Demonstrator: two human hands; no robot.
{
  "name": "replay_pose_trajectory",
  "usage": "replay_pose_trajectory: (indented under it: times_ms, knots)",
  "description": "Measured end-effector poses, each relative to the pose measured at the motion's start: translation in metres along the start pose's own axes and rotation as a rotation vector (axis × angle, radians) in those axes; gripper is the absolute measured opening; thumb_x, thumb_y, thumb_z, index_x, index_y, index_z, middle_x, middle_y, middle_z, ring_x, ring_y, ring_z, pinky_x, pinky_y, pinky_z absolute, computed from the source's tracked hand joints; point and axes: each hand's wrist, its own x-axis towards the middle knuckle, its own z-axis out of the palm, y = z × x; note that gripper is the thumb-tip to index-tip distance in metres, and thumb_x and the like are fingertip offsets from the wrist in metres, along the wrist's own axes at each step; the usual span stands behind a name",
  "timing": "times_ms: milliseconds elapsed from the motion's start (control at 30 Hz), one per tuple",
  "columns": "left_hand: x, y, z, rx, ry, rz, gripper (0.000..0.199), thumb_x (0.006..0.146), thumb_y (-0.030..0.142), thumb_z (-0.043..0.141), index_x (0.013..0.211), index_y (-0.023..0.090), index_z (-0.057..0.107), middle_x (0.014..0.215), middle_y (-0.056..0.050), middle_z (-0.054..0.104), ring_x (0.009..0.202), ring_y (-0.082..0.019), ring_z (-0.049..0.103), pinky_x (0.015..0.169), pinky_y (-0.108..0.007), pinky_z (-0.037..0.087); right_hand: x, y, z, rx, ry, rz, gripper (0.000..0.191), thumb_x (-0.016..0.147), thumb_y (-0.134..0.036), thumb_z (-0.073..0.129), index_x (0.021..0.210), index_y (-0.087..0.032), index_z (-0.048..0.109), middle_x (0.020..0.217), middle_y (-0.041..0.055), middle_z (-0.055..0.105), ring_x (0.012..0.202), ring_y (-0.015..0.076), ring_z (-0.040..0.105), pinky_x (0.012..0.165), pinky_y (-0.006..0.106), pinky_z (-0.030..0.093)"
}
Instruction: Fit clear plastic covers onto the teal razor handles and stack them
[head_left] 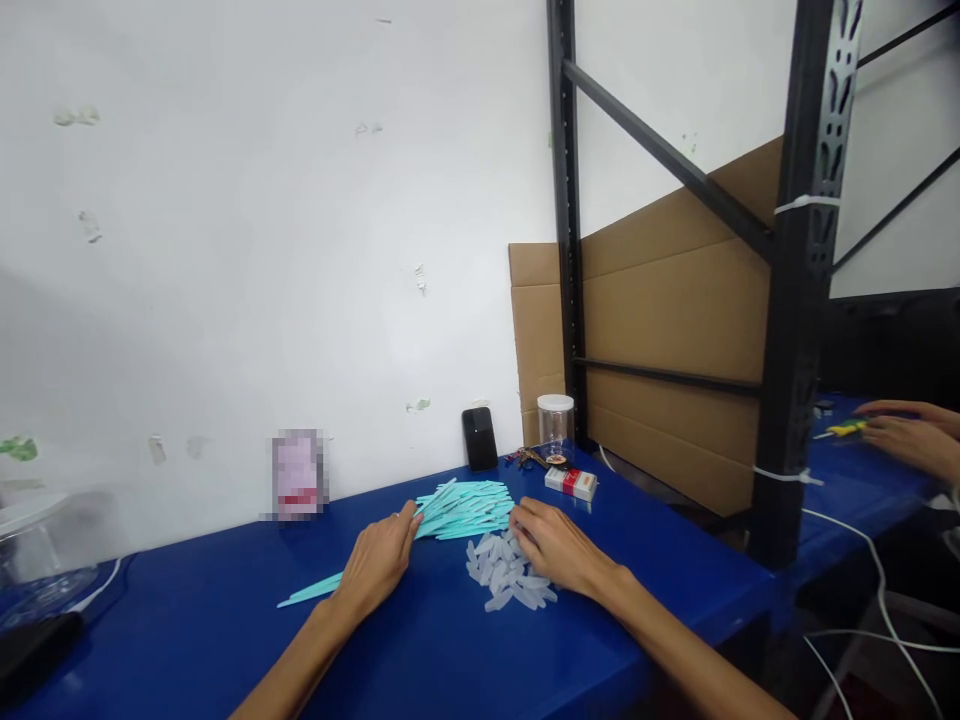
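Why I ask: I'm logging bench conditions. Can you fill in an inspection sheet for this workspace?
Surface: glossy blue tabletop, bare in front.
Job's things: pile of thin turquoise sticks, a few separate ones further left; heap of frosted translucent pieces in front of the pile.
Clutter: black phone-like slab leaning on the wall; clear white-lidded jar; small red-and-white box.
Grippers: left hand at the pile's left edge; right hand where pile and heap meet; grips unclear.
Cables: white cable at far left; loose white cables hanging at right.
Surroundings: scuffed white wall; brown cardboard; black metal rack; another person's hands beyond it.
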Motion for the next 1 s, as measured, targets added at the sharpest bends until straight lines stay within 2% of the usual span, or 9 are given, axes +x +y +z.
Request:
replay_pose_trajectory:
  times_ms: [133,267,567,700,867,1000]
  knots:
    - [0.032,-0.006,0.008,0.186,-0.057,0.095,0.025,0.102,0.038,0.031,0.094,0.024,0.051,0.072,-0.004,0.062,0.07,-0.025,0.063,0.062,-0.027,0.032,-0.002,-0.001,-0.004,-0.054,0.045,-0.011,0.021,0.092,-0.013,0.046,0.083,-0.019,0.065,0.088,0.006,0.06,0.079,0.0184,0.056,0.072,0.03,0.041]
    - [0.045,-0.009,0.014,0.318,-0.117,0.168,0.028,0.103,0.039,0.029,0.096,0.023,0.051,0.075,-0.004,0.063,0.069,-0.023,0.064,0.062,-0.026,0.035,-0.003,0.001,-0.005,-0.091,0.102,0.008,0.019,0.09,-0.013,0.048,0.084,-0.017,0.065,0.09,0.007,0.059,0.079,0.0189,0.054,0.072,0.032,0.039]
    - [0.048,-0.008,0.008,0.487,-0.152,0.303,0.036,0.104,0.036,0.026,0.098,0.02,0.058,0.096,-0.009,0.062,0.084,-0.023,0.061,0.068,-0.03,0.043,-0.002,0.004,-0.008,-0.109,0.173,0.015,0.015,0.087,-0.009,0.051,0.083,-0.017,0.063,0.087,0.0057,0.058,0.08,0.0186,0.053,0.073,0.031,0.04]
    - [0.045,-0.004,0.006,0.521,-0.131,0.331,0.038,0.104,0.036,0.027,0.112,0.02,0.061,0.104,-0.011,0.062,0.094,-0.025,0.059,0.078,-0.034,0.045,-0.003,0.005,-0.008,-0.119,0.202,0.019,0.015,0.086,-0.009,0.051,0.083,-0.017,0.063,0.086,0.0054,0.058,0.08,0.0182,0.054,0.073,0.029,0.042]
    - [0.045,0.001,0.0,0.522,-0.092,0.323,0.043,0.103,0.034,0.029,0.139,0.021,0.048,0.119,-0.015,0.06,0.11,-0.029,0.055,0.093,-0.042,0.04,-0.004,0.005,-0.009,-0.142,0.225,0.023,0.015,0.086,-0.009,0.051,0.081,-0.017,0.063,0.084,0.0052,0.058,0.078,0.018,0.056,0.071,0.028,0.043]
    - [0.035,-0.008,-0.022,0.462,-0.072,0.223,0.046,0.104,0.03,0.022,0.145,0.018,0.038,0.123,-0.015,0.059,0.108,-0.027,0.059,0.089,-0.037,0.043,-0.005,0.006,-0.011,-0.155,0.226,0.036,0.017,0.087,-0.01,0.051,0.082,-0.017,0.065,0.084,0.0055,0.059,0.077,0.0179,0.057,0.07,0.027,0.043]
